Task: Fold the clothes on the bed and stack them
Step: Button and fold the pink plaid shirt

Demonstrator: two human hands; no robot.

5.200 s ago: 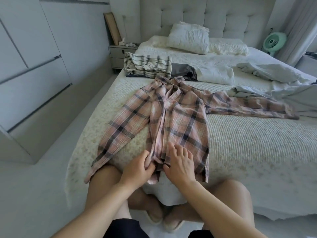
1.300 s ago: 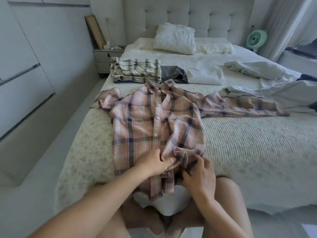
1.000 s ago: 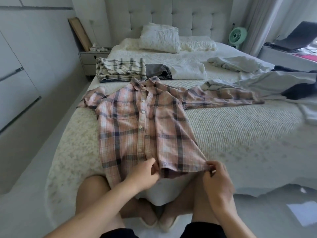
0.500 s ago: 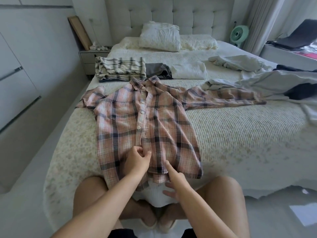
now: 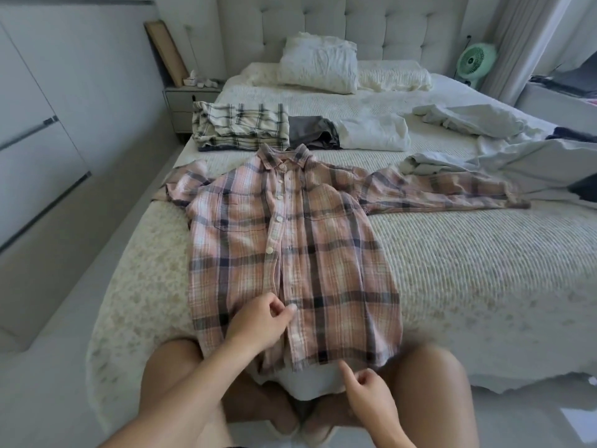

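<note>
Pink plaid shirt (image 5: 290, 253) lies face up and spread flat at the foot of the bed (image 5: 484, 270), collar toward the headboard, hem hanging just over the edge, one sleeve stretched out to the right. Left hand (image 5: 258, 321) sits on the button placket low on the shirt, thumb and forefinger pinching the fabric there. Right hand (image 5: 368, 391) hovers just below the hem, forefinger pointing up at it, other fingers curled on nothing. Beyond the collar sit a folded checked garment (image 5: 240, 127), a grey garment (image 5: 311, 132) and a folded white one (image 5: 371, 132) in a row.
</note>
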